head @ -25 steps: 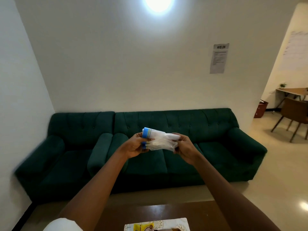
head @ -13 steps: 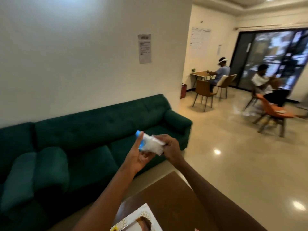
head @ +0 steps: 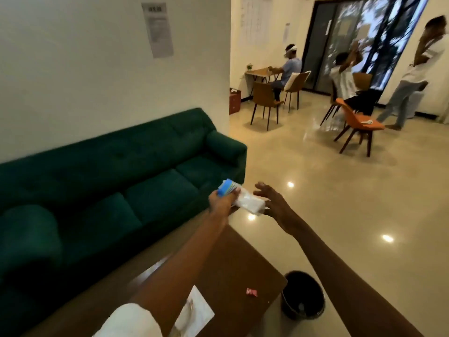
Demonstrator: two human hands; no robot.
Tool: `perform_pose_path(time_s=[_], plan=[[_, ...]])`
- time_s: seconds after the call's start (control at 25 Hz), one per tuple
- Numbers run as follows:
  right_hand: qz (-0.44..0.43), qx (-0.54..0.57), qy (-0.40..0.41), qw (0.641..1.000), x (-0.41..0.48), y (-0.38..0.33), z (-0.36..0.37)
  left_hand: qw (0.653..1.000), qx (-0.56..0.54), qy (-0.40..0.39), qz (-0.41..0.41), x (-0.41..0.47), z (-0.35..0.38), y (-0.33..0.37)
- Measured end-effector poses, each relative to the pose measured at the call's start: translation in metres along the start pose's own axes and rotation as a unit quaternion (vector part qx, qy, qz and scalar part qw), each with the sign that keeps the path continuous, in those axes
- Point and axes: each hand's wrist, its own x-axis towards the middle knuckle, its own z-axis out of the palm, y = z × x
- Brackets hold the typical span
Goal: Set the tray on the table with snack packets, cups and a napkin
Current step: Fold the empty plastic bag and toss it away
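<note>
Head view: a clear-wrapped pack [head: 240, 200] with a blue end, seemingly stacked cups though blur hides detail, is held up in the air over the far edge of the brown table [head: 233, 263]. The left hand [head: 222, 201] grips it at the blue end, fingers curled round it. The right hand [head: 273, 203] is wide, fingers spread, just beside the pack's pale end; whether it touches the wrap cannot be told. On the table below the left forearm lies a pale patterned tray [head: 196, 312], partly covered by the arm. A small pink wrapper [head: 252, 292] lies on the table near its right edge, apart from the tray. A black bin [head: 303, 296] stands on the floor just beside that edge. Beyond the table a dark green sofa [head: 121, 178] runs along the white wall, with a printed sheet [head: 158, 30] stuck above it. Farther off, on the shiny floor, stand an orange chair [head: 357, 122] and brown chairs, with several people near a dark glass door.
</note>
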Motion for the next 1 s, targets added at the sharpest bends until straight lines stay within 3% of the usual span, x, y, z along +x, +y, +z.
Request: perform_pose_path(time_s=[0.12,0.24,0.44,0.68,1.0], plan=[[0.071,-0.042,0.012,0.996,0.01,0.061,-0.008,0.998,0.01,0.059,0.001,0.011,0.01,-0.053],[0.11,-0.016,0.064,0.992,0.008,0.122,-0.024,0.994,0.027,0.079,-0.067,0.036,-0.003,-0.101],[0.225,0.079,0.151,0.959,0.003,0.225,-0.072,0.965,0.139,0.004,-0.223,0.093,-0.024,-0.194],[0.383,0.122,0.201,0.893,-0.009,0.338,-0.14,0.928,0.23,-0.06,-0.286,0.14,-0.001,-0.315],[0.379,0.038,0.464,0.8,-0.028,0.448,-0.254,0.896,0.211,-0.104,-0.377,0.146,0.066,-0.455]])
